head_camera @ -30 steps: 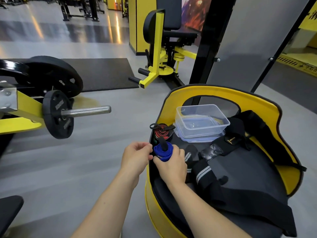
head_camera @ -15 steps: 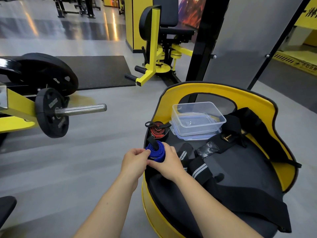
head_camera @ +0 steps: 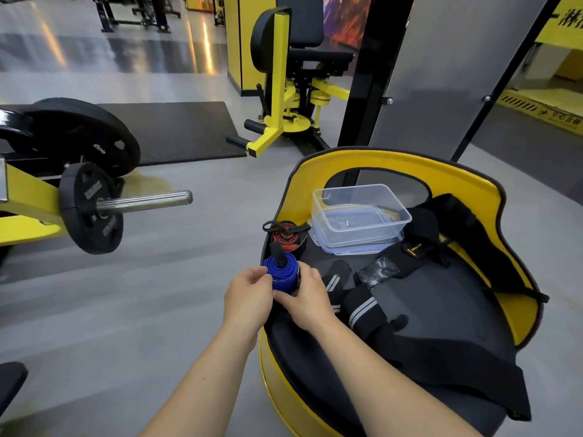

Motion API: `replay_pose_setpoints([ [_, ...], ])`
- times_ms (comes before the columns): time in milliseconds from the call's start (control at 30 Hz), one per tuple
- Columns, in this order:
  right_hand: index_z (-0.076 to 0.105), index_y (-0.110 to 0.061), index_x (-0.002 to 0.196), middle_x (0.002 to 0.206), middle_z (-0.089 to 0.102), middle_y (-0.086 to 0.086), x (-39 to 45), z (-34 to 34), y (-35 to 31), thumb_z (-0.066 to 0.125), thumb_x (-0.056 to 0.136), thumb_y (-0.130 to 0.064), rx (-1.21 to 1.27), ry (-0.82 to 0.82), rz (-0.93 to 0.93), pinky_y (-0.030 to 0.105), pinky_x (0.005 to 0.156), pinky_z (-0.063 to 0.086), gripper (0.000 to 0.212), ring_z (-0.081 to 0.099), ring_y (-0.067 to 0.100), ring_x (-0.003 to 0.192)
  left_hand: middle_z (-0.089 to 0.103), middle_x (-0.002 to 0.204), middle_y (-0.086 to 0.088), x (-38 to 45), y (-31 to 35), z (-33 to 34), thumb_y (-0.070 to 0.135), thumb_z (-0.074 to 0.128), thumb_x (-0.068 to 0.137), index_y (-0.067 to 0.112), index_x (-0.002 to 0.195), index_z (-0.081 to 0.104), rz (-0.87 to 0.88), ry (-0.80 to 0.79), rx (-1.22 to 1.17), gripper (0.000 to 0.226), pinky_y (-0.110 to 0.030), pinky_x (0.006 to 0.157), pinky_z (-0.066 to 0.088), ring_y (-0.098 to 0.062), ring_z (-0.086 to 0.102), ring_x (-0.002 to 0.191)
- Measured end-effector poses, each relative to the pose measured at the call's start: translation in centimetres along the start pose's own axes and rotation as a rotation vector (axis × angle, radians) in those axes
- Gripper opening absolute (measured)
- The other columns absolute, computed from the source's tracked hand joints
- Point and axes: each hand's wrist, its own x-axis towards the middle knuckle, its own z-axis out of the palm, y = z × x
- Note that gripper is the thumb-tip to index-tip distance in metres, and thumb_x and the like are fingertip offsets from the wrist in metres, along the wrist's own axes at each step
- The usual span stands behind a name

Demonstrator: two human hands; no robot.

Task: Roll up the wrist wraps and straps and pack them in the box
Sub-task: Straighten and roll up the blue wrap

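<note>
1. Two hands of ours meet at the near left edge of the black seat pad, both closed around a blue wrap roll.
2. Our left hand curls its fingers against the roll's left side, pinching it there.
3. Our right hand grips the roll from the right, thumb under it and fingers curled over its far side.
4. We see the blue wrap roll wound into a coil, held just above the pad's edge, with a black loop tab sticking up from its centre.
5. Just beyond the blue roll lies a red-and-black wrap roll, already coiled, on the pad near the yellow rim.
6. To its right stands the clear plastic box, open, sitting on what looks like its lid; we see nothing packed inside.
7. Near our right hand lies a black wrap with grey stripes, unrolled, and a smaller striped piece touching our right hand's far side.
8. Black straps with a gold label lie unrolled to the right of the box, and a broad black belt stretches across the near pad.
9. On our left, well apart, a weight plate sits on a steel bar above the grey floor.
</note>
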Motion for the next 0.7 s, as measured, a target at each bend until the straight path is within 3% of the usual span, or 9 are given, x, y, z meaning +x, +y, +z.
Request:
replay_pose_setpoints([
  [67, 0.05, -0.026, 0.136, 0.121, 0.048, -0.003, -0.1, 0.3, -0.3, 0.084, 0.077, -0.042, 0.005, 0.034, 0.019, 0.03, 0.095, 0.05, 0.069, 0.059, 0.016, 0.105, 0.074, 0.108, -0.003, 0.0, 0.1, 0.0, 0.015, 0.057, 0.097, 0.025, 0.097, 0.07, -0.001, 0.038, -0.005, 0.016, -0.044, 0.099, 0.058, -0.02, 0.07, 0.104],
  [133, 0.05, -0.022, 0.135, 0.122, 0.049, 0.0, -0.5, 0.8, -0.8, 0.082, 0.078, -0.04, 0.024, 0.076, 0.043, 0.032, 0.094, 0.049, 0.068, 0.058, 0.019, 0.109, 0.074, 0.105, -0.003, -0.1, 0.2, -0.1, 0.018, 0.059, 0.097, 0.026, 0.093, 0.069, -0.009, 0.023, 0.002, 0.014, -0.043, 0.098, 0.058, -0.021, 0.07, 0.103],
  [200, 0.049, -0.019, 0.136, 0.124, 0.049, 0.002, -0.7, 1.2, -1.1, 0.08, 0.08, -0.037, 0.045, 0.09, 0.064, 0.034, 0.095, 0.05, 0.066, 0.058, 0.022, 0.111, 0.073, 0.109, -0.002, -0.2, 0.0, 0.0, 0.019, 0.06, 0.099, 0.022, 0.099, 0.07, -0.002, -0.007, 0.018, 0.01, -0.042, 0.101, 0.056, -0.019, 0.068, 0.107],
  [333, 0.05, -0.025, 0.138, 0.129, 0.05, 0.001, -0.5, 0.5, -0.8, 0.08, 0.079, -0.032, 0.042, 0.009, 0.072, 0.034, 0.097, 0.053, 0.067, 0.064, 0.021, 0.106, 0.069, 0.118, -0.001, -0.2, -0.1, 0.3, 0.02, 0.06, 0.1, 0.018, 0.123, 0.068, 0.01, -0.029, 0.026, 0.024, -0.041, 0.107, 0.052, -0.019, 0.064, 0.114],
  [433, 0.04, -0.025, 0.151, 0.136, 0.048, -0.002, -0.7, -1.4, -0.4, 0.074, 0.088, -0.019, 0.008, -0.111, 0.064, 0.025, 0.089, 0.049, 0.072, 0.069, 0.013, 0.093, 0.07, 0.111, -0.001, -0.1, -0.1, 0.3, 0.021, 0.061, 0.1, 0.018, 0.116, 0.07, 0.015, -0.006, 0.036, 0.018, -0.037, 0.096, 0.054, -0.019, 0.064, 0.107],
  [533, 0.023, -0.022, 0.161, 0.149, 0.05, 0.002, -1.1, -3.2, 0.4, 0.066, 0.096, -0.019, -0.055, -0.15, 0.058, 0.022, 0.086, 0.047, 0.078, 0.068, 0.007, 0.09, 0.072, 0.103, -0.003, -0.1, -0.1, 0.1, 0.021, 0.061, 0.099, 0.02, 0.101, 0.071, 0.012, 0.038, 0.03, 0.01, -0.038, 0.088, 0.055, -0.02, 0.066, 0.102],
  [633, 0.033, -0.02, 0.159, 0.146, 0.055, -0.001, -1.6, -4.6, 1.2, 0.061, 0.099, -0.016, -0.04, -0.124, 0.051, 0.026, 0.086, 0.053, 0.066, 0.072, 0.008, 0.084, 0.074, 0.096, -0.004, -0.5, 0.0, 0.0, 0.02, 0.061, 0.098, 0.023, 0.09, 0.068, 0.022, 0.06, 0.023, 0.011, -0.044, 0.095, 0.058, -0.022, 0.07, 0.1],
  [700, 0.045, -0.017, 0.151, 0.128, 0.066, -0.002, -2.2, -5.7, 1.3, 0.059, 0.099, -0.013, 0.036, -0.101, 0.065, 0.031, 0.088, 0.058, 0.054, 0.073, 0.009, 0.076, 0.074, 0.096, -0.004, -1.0, 0.3, 0.4, 0.019, 0.061, 0.099, 0.021, 0.09, 0.068, 0.03, 0.021, 0.012, 0.011, -0.043, 0.096, 0.058, -0.023, 0.071, 0.099],
])
